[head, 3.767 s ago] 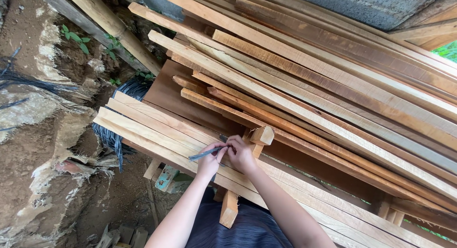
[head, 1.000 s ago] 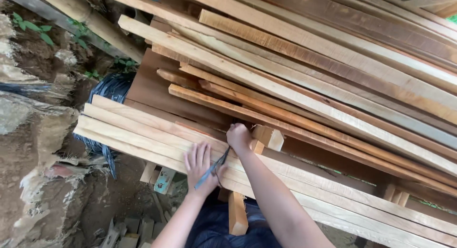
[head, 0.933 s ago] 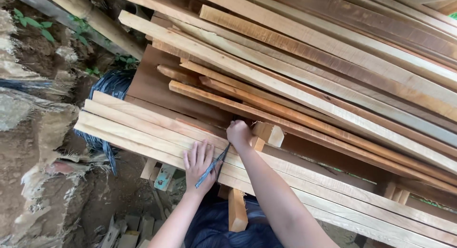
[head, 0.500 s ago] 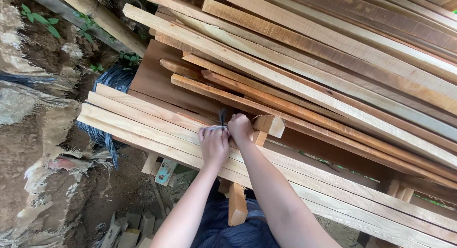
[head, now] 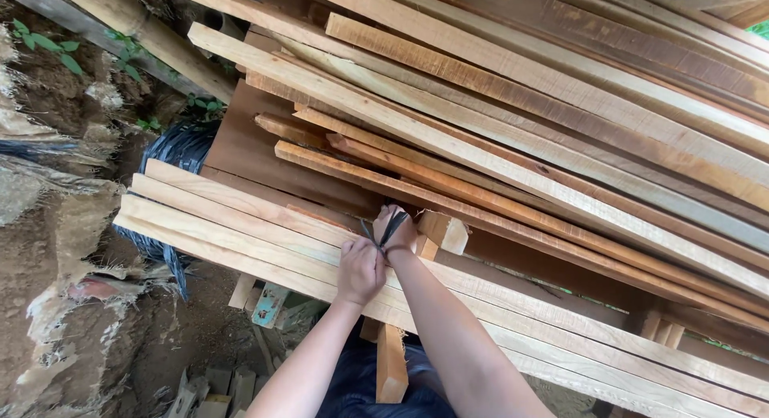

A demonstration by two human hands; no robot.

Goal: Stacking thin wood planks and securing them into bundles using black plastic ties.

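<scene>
My left hand (head: 360,270) is closed on a thin dark pencil-like tool (head: 380,232) whose two dark ends form a V above my knuckles. Touching it just beyond, my right hand (head: 398,229) has its fingers curled over one end of the tool. Both hands rest on the pale planks (head: 240,218) of the near stack, next to a short wooden block (head: 443,230). My forearms come up from the bottom of the view.
Long rough-sawn boards (head: 561,153) lie in a slanted pile across the upper right. A brown board (head: 256,157) lies under them. Bare earth and torn sacking (head: 56,250) are at the left, wood offcuts (head: 390,362) below.
My left hand has moved from lying flat on the near plank up to my right hand by the block, and the dark tool now stands between them. The view has shifted slightly.
</scene>
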